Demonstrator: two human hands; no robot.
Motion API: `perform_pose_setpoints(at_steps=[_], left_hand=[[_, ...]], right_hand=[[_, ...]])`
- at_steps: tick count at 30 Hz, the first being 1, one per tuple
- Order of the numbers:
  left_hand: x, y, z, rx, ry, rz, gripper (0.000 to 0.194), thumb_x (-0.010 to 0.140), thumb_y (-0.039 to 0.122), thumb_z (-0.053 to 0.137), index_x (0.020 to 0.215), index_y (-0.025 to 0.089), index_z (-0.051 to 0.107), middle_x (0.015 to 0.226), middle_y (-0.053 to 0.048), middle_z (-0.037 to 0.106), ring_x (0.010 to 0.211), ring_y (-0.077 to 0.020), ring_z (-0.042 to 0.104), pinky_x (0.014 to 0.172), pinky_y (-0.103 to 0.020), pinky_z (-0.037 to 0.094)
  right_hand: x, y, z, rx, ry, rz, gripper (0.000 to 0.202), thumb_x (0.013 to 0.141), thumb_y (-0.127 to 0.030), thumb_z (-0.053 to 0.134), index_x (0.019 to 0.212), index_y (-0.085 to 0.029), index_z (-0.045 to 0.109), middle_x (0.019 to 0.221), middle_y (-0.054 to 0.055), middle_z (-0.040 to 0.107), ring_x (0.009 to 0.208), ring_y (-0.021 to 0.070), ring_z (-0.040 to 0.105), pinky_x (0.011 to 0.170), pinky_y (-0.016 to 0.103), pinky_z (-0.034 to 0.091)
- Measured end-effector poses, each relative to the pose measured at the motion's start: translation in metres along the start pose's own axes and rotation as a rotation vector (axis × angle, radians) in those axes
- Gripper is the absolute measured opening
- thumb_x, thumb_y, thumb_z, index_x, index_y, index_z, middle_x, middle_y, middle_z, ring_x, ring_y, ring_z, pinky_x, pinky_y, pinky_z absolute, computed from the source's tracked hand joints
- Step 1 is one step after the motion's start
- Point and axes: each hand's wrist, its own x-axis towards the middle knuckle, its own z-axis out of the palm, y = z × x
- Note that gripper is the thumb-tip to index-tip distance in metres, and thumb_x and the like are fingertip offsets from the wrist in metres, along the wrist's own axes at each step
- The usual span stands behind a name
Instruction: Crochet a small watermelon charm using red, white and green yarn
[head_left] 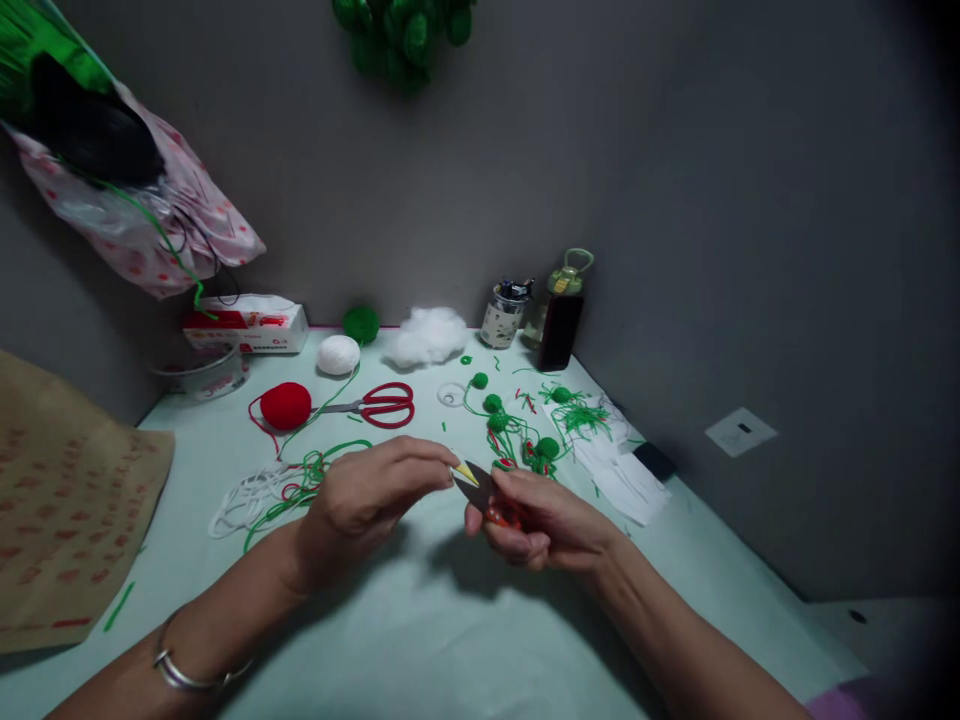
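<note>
My right hand [544, 515] grips a small pair of thread snips [475, 486] with an orange-red handle. Their dark blades point to the left, slightly apart. Between the blades shows a small yellow piece [466, 470], too small to name. My left hand [382, 485] pinches at the blade tips and seems to hold that yellow piece; its fingertips partly hide it. Behind the right hand lie green crocheted balls [547, 447] with loose green yarn tails. Left of my left hand is a tangle of green, red and white yarn [289, 487].
Red-handled scissors [386, 405] lie by a red yarn ball [286, 406]. A white yarn ball [337, 354], white stuffing [427, 336], a pen cup [503, 318] and a phone [561, 333] stand along the back. White paper [619, 480] lies right, a brown paper bag [75, 510] left.
</note>
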Motion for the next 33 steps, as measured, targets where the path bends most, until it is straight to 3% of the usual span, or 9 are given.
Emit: perform_pose_setpoints(at_steps=[2, 4, 7, 9, 14, 19, 26, 29, 33], left_hand=[[0.005, 0.003, 0.003, -0.029, 0.067, -0.083, 0.013, 0.096, 0.009, 0.067, 0.097, 0.02, 0.072, 0.094, -0.008, 0.08, 0.087, -0.0181, 0.077, 0.078, -0.027, 0.061], [0.008, 0.005, 0.006, -0.045, 0.095, -0.14, 0.012, 0.092, 0.008, 0.072, 0.091, 0.019, 0.07, 0.087, -0.006, 0.077, 0.082, -0.0173, 0.075, 0.076, -0.027, 0.06], [0.007, 0.007, 0.014, -0.1, 0.067, -0.21, 0.013, 0.092, 0.009, 0.071, 0.089, 0.02, 0.068, 0.084, -0.003, 0.074, 0.079, -0.0161, 0.072, 0.074, -0.027, 0.058], [0.003, 0.008, 0.02, -0.167, 0.065, -0.286, 0.013, 0.092, 0.01, 0.072, 0.09, 0.021, 0.065, 0.082, 0.0, 0.071, 0.075, -0.0144, 0.07, 0.072, -0.026, 0.057], [0.0, 0.012, 0.029, -0.378, 0.091, -0.544, 0.02, 0.088, 0.015, 0.075, 0.092, 0.023, 0.057, 0.079, 0.004, 0.067, 0.073, -0.0127, 0.069, 0.073, -0.025, 0.057], [0.01, 0.016, 0.023, -0.522, -0.031, -0.704, 0.009, 0.089, 0.025, 0.074, 0.089, 0.021, 0.066, 0.082, 0.001, 0.069, 0.078, -0.0153, 0.067, 0.072, -0.027, 0.055], [0.018, 0.017, 0.017, -0.681, -0.146, -0.89, 0.006, 0.088, 0.026, 0.07, 0.083, 0.023, 0.07, 0.064, 0.003, 0.067, 0.057, -0.0144, 0.063, 0.056, -0.026, 0.053], [0.016, 0.012, 0.018, -0.757, -0.123, -0.931, 0.007, 0.089, 0.029, 0.072, 0.085, 0.023, 0.072, 0.068, 0.002, 0.07, 0.062, -0.0153, 0.068, 0.065, -0.029, 0.059], [0.014, 0.004, 0.018, -0.799, 0.032, -0.955, 0.015, 0.087, 0.035, 0.079, 0.087, 0.021, 0.073, 0.091, -0.002, 0.078, 0.083, -0.017, 0.077, 0.084, -0.03, 0.06]], right_hand=[[-0.002, -0.004, 0.0, -0.119, 0.133, -0.096, 0.062, 0.092, -0.072, 0.061, 0.101, -0.012, 0.074, 0.055, -0.01, 0.04, 0.042, 0.0041, 0.016, 0.037, 0.02, 0.012], [-0.002, -0.006, 0.004, -0.202, 0.295, -0.219, 0.059, 0.082, -0.07, 0.073, 0.104, -0.015, 0.074, 0.059, -0.01, 0.037, 0.047, 0.005, 0.019, 0.041, 0.021, 0.014], [0.001, -0.005, 0.018, -0.31, 0.51, -0.348, 0.044, 0.073, -0.053, 0.088, 0.097, -0.019, 0.074, 0.064, -0.009, 0.043, 0.052, 0.0062, 0.027, 0.046, 0.022, 0.02], [0.004, -0.001, 0.028, -0.392, 0.58, -0.398, 0.036, 0.073, -0.046, 0.089, 0.091, -0.019, 0.074, 0.069, -0.005, 0.051, 0.057, 0.0082, 0.036, 0.051, 0.023, 0.026], [0.009, 0.003, 0.038, -0.523, 0.662, -0.464, 0.03, 0.08, -0.047, 0.083, 0.079, -0.019, 0.073, 0.065, -0.004, 0.05, 0.061, 0.0115, 0.038, 0.057, 0.027, 0.03], [0.006, 0.0, 0.033, -0.574, 0.684, -0.485, 0.026, 0.084, -0.043, 0.077, 0.074, -0.02, 0.071, 0.063, -0.004, 0.048, 0.061, 0.0127, 0.04, 0.059, 0.028, 0.033], [0.004, -0.001, 0.033, -0.863, 0.714, -0.616, 0.022, 0.091, -0.037, 0.072, 0.074, -0.022, 0.072, 0.069, 0.0, 0.057, 0.066, 0.0159, 0.047, 0.066, 0.031, 0.039], [0.001, -0.001, 0.031, -0.801, 0.747, -0.578, 0.027, 0.091, -0.048, 0.071, 0.086, -0.022, 0.074, 0.074, 0.001, 0.061, 0.067, 0.0164, 0.049, 0.064, 0.031, 0.039], [-0.007, -0.004, 0.031, -0.66, 0.738, -0.481, 0.046, 0.1, -0.061, 0.053, 0.112, -0.022, 0.073, 0.073, 0.0, 0.057, 0.064, 0.0147, 0.045, 0.057, 0.028, 0.033]])
